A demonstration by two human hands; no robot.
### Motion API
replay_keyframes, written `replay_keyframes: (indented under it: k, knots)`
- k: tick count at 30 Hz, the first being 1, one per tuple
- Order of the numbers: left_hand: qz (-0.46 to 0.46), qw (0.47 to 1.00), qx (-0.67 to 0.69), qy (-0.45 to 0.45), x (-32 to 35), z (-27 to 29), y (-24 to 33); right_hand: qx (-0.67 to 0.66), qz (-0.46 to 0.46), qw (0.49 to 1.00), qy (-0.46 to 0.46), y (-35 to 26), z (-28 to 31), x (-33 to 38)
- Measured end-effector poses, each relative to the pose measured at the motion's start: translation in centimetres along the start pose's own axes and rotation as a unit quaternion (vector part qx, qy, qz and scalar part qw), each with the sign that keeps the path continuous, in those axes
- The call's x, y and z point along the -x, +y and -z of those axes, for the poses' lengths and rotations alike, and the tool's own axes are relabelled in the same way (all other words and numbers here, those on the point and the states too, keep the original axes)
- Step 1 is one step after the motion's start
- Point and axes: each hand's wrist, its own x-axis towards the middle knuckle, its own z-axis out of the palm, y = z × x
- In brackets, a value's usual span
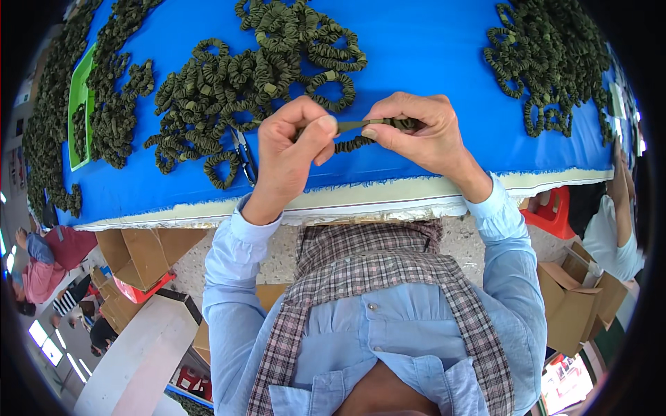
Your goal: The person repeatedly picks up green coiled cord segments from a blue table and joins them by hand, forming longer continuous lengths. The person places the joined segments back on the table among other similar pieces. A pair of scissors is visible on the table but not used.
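Note:
Between my two hands is a dark green gathered fabric hair scrunchie [354, 144], raised over the near part of the blue table. My left hand [295, 142] pinches one end of a flat, smooth stretch of its fabric between thumb and fingers. The other end of that stretch is pinched by my right hand [420, 132], with ruched fabric bunched in its fingers. The rest of the loop hangs just below, partly hidden by both hands. Beside my left wrist, a pair of thread snips [244, 156] with dark handles lies on the cloth.
A large heap of green scrunchies [236, 76] spreads beyond my left hand. Another pile [548, 62] lies at the far right, more along the left. A green tray [82, 104] stands among those. Cardboard boxes [149, 253] and a red stool [551, 213] are below table level. Other people sit on both sides.

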Motion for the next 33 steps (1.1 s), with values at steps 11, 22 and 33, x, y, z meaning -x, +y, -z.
replay_keyframes:
  k: [11,22,33]
  knots:
    - [-0.022,1.000,0.010,-0.021,0.7,1.3,-2.3,0.067,0.121,0.988,-0.068,1.0,0.2,-0.9]
    - [0.065,0.991,-0.010,-0.117,-1.2,-1.0,-0.5,-0.041,-0.002,0.997,-0.070,0.6,0.2,0.2]
    - [-0.039,0.987,0.147,-0.053,0.2,1.0,-1.7,-0.002,-0.046,0.997,-0.068,-0.4,1.6,-0.1]
